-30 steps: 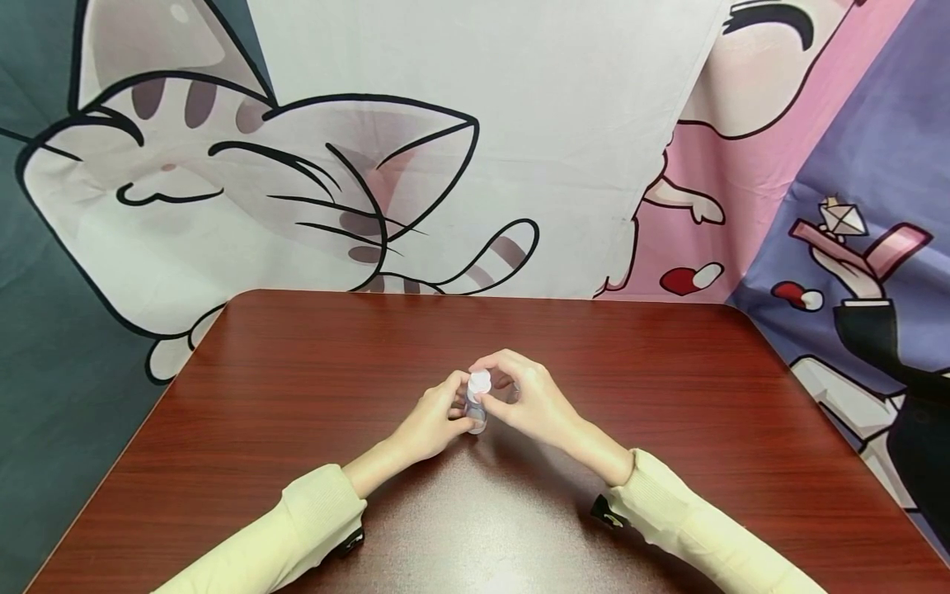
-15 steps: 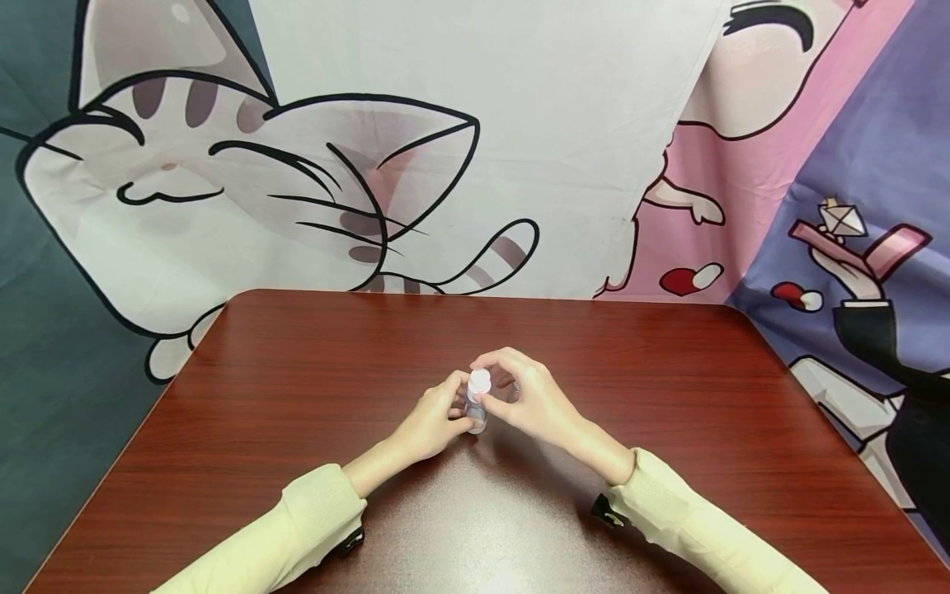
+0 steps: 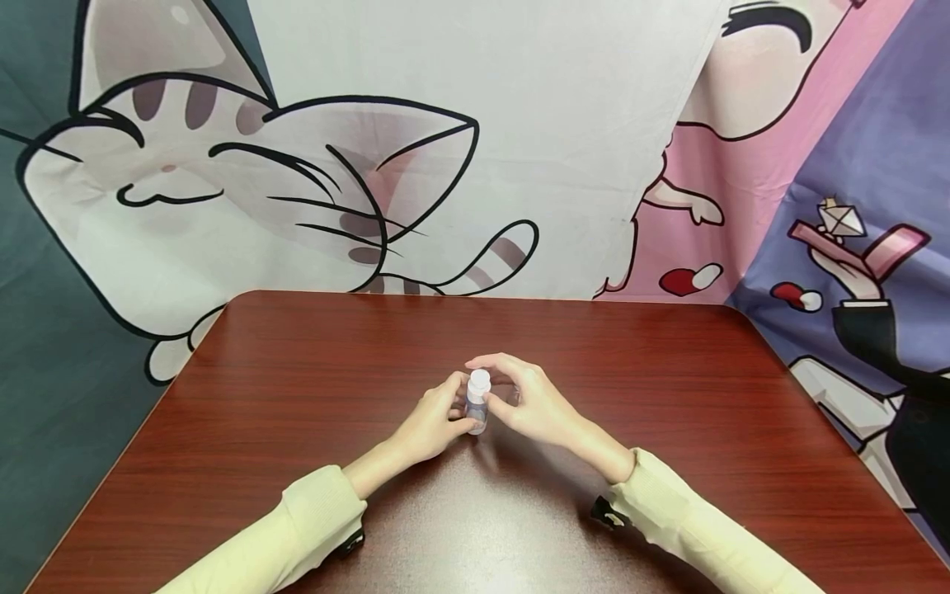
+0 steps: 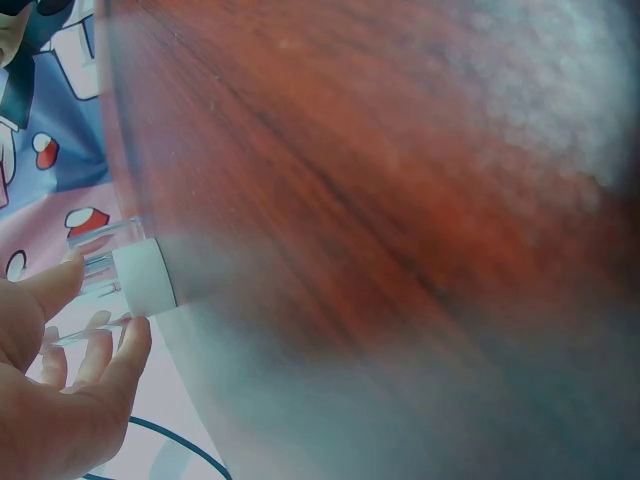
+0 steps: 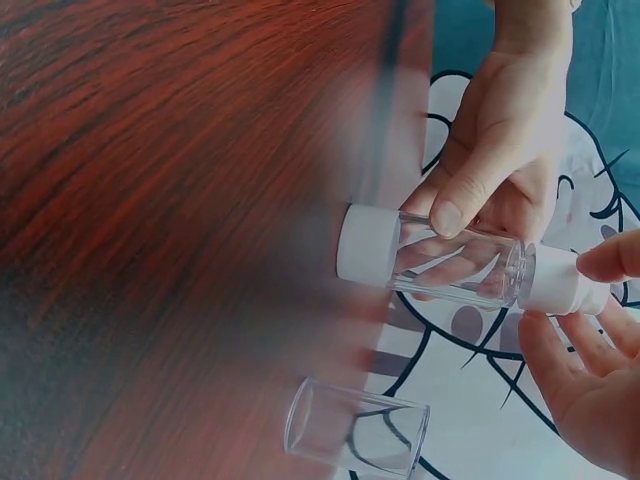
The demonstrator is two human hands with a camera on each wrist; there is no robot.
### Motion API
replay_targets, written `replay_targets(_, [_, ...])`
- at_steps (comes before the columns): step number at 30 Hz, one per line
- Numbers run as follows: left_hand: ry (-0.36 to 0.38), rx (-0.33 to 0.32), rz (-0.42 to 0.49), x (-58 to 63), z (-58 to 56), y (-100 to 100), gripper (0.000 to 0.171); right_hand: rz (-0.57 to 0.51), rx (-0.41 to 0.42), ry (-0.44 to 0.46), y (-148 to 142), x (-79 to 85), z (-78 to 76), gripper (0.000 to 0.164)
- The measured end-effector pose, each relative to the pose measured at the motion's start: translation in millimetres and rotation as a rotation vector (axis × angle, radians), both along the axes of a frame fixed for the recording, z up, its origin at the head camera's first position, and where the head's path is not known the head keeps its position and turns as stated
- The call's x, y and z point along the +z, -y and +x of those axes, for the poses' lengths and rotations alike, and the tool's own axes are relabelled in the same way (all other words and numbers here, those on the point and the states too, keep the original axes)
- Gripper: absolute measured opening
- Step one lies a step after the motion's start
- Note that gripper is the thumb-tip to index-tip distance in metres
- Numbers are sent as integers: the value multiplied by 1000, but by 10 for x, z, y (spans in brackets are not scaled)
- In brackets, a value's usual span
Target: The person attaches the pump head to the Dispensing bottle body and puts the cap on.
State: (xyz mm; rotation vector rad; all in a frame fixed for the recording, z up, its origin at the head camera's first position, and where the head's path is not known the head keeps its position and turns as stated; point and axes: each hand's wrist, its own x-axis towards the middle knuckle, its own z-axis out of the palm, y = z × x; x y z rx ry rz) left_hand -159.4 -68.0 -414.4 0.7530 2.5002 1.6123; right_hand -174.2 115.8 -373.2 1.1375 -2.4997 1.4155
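- Moved since the earlier frame: the bare right hand [image 3: 543,404] in its pale yellow sleeve; its thumb has eased outward toward 3 o'clock, baring more of the white cylindrical top [image 3: 480,381] of the see-through cylindrical bottle [image 3: 477,409].
- Bottle: near mid-width of the reddish-brown wood-grain table [image 3: 334,355], close to upright between the hands; base contact with the table cannot be told.
- Left hand [image 3: 430,425]: reaches in from 8 o'clock; pinches the bottle's body between thumb and fingers.
- Right hand: comes from 4 o'clock; thumb and fingers arch about the white top; a firm pinch or a loose one, cannot tell.
- Technique (judgement): keep the left grip low and steady without squeezing; set right thumb and fingers opposite each other on the top; work about the upright axis, so nothing tips; mind the clear open-ended tubular cap [image 5: 357,430] at the bottle's 3 o'clock.
- Against the earlier frame: left hand and bottle unshifted; right forearm nearly so; only the right fingers' spread differs clearly.
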Motion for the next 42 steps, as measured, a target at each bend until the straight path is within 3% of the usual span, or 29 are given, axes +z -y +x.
replay_targets(12, [-6, -4, 5, -5, 1, 2, 40, -7, -4, -8, -13, -31, -8, 35])
replay_targets(24, [-9, -7, 1, -4, 3, 0, 39, 28, -103, -48, 0, -11, 15, 31])
replay_targets(35, [-18, -11, 15, -28, -6, 9, 36, 39, -145, -82, 24, -44, -1, 32])
replay_targets(42, [-12, 0, -2, -10, -5, 0, 38, 13, -99, -20, 17, -39, -1, 39])
